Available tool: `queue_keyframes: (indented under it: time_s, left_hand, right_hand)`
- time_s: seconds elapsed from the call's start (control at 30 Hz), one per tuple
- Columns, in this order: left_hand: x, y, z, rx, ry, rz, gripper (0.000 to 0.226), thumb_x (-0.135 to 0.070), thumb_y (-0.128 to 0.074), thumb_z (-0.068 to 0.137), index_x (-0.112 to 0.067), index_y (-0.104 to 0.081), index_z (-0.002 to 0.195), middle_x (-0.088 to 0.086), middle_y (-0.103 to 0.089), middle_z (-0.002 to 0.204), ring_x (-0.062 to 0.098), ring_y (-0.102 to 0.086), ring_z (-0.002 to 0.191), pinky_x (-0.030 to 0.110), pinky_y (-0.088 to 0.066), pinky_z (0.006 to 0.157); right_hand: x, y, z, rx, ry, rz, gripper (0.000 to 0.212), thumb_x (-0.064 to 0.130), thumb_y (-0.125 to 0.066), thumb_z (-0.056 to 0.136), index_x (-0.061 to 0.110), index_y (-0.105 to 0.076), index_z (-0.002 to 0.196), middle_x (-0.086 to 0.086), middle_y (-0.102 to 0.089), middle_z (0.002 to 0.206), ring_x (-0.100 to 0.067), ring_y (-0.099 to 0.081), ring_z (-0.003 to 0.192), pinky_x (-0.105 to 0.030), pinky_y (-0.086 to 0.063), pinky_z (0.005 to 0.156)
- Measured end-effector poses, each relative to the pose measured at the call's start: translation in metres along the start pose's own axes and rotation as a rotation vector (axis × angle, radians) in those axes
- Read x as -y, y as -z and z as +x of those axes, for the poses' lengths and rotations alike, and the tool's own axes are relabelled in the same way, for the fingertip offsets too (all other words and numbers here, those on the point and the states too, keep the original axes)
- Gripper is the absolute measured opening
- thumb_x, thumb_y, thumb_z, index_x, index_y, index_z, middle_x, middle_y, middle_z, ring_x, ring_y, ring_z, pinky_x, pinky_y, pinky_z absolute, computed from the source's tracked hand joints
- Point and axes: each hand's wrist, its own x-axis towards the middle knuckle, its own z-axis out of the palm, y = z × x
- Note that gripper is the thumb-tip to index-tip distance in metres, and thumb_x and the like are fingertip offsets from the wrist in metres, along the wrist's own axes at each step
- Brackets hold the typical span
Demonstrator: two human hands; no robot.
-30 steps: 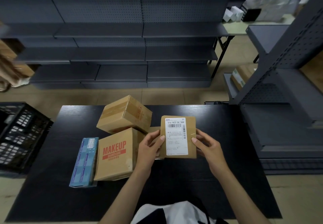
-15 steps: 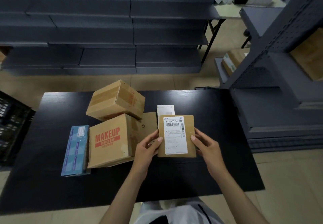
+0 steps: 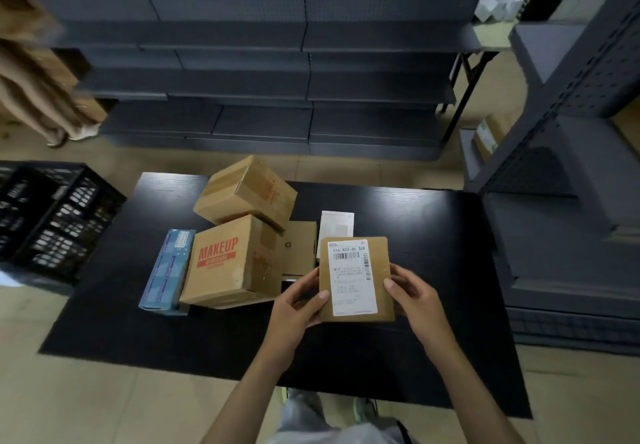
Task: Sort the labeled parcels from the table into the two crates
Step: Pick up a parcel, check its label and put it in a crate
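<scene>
The single head-worn wide-angle camera looks forward and steeply down from close above the matte black rectangular table (image 3: 433, 270), with dark grey metal shelving (image 3: 277, 79) at 12 o'clock and a black perforated plastic crate (image 3: 52, 215) at 9 o'clock.

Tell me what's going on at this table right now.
A person at a black table holds a flat brown parcel in both hands, left hand on its left edge, right hand on its right, white label facing up. A MAKEUP box, a tilted taped box, a blue box and a white packet lie on the table. One black crate sits on the floor to the left.
</scene>
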Motion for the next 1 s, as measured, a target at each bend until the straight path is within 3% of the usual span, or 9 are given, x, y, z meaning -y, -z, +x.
queue_keyframes:
  time_s: [0.13,0.3,0.43,0.5,0.57,0.7,0.8,1.0]
  left_hand:
    - [0.01,-0.011,-0.026,-0.133,-0.027,-0.039,0.047,-0.011,-0.071,0.096,-0.029,-0.061,0.139,-0.005,-0.075,0.126,0.016,-0.072,0.116,0.04,-0.063,0.09]
    - [0.02,0.004,-0.059,-0.299,-0.037,-0.073,0.047,-0.011,-0.073,0.095,-0.026,-0.062,0.138,-0.003,-0.075,0.126,0.019,-0.074,0.113,0.038,-0.064,0.086]
    - [0.023,0.034,-0.086,-0.438,-0.055,-0.116,0.046,-0.015,-0.075,0.094,-0.027,-0.063,0.136,-0.005,-0.075,0.127,0.019,-0.074,0.112,0.043,-0.064,0.089]
    - [0.026,0.055,-0.101,-0.522,-0.067,-0.136,0.045,-0.018,-0.076,0.093,-0.029,-0.064,0.135,-0.007,-0.074,0.128,0.019,-0.074,0.112,0.046,-0.064,0.089]
    - [0.029,0.079,-0.116,-0.61,-0.089,-0.154,0.044,-0.021,-0.076,0.093,-0.03,-0.065,0.134,-0.009,-0.073,0.128,0.018,-0.074,0.111,0.044,-0.065,0.086]
    - [0.04,0.138,-0.151,-0.768,-0.161,-0.242,0.039,-0.013,-0.074,0.096,-0.026,-0.067,0.131,-0.009,-0.075,0.123,0.015,-0.075,0.105,0.034,-0.064,0.076]
    - [0.053,0.193,-0.182,-0.876,-0.186,-0.312,0.039,-0.012,-0.073,0.096,-0.024,-0.066,0.132,-0.007,-0.074,0.127,0.017,-0.075,0.107,0.036,-0.064,0.076]
    - [0.079,0.313,-0.249,-1.043,-0.206,-0.385,0.042,-0.019,-0.075,0.096,-0.025,-0.064,0.136,-0.006,-0.073,0.129,0.014,-0.075,0.106,0.04,-0.065,0.082]
  right_hand:
    - [-0.002,0.015,-0.001,0.044,0.033,-0.034,0.029,0.024,-0.068,0.099,0.034,-0.068,0.126,0.01,-0.074,0.115,-0.009,-0.07,0.112,-0.038,-0.06,0.094]
    - [0.0,0.014,0.002,0.139,0.064,-0.222,0.029,0.041,-0.065,0.098,0.042,-0.066,0.127,0.018,-0.069,0.119,-0.005,-0.065,0.112,-0.041,-0.057,0.099]
    - [0.011,-0.013,-0.002,0.269,0.189,-0.545,0.034,0.038,-0.063,0.1,0.037,-0.06,0.134,0.016,-0.064,0.124,-0.003,-0.061,0.113,-0.031,-0.053,0.094]
    - [0.018,-0.036,-0.005,0.305,0.348,-0.813,0.04,0.041,-0.061,0.101,0.033,-0.057,0.14,0.014,-0.06,0.13,-0.008,-0.059,0.118,-0.034,-0.054,0.095]
    - [0.025,-0.066,-0.01,0.331,0.492,-0.957,0.042,0.043,-0.06,0.1,0.029,-0.058,0.14,0.009,-0.06,0.131,-0.012,-0.059,0.118,-0.037,-0.055,0.094]
    - [0.033,-0.148,-0.026,0.401,0.706,-1.103,0.04,0.046,-0.061,0.097,0.025,-0.064,0.132,0.007,-0.065,0.121,-0.014,-0.062,0.109,-0.031,-0.053,0.084]
    - [0.035,-0.22,-0.043,0.47,0.829,-1.141,0.036,0.046,-0.065,0.094,0.024,-0.067,0.123,0.006,-0.065,0.111,-0.015,-0.063,0.103,-0.03,-0.053,0.079]
    - [0.038,-0.374,-0.096,0.598,0.984,-1.221,0.039,0.048,-0.06,0.095,0.028,-0.065,0.129,0.008,-0.064,0.12,-0.013,-0.061,0.11,-0.031,-0.05,0.087]
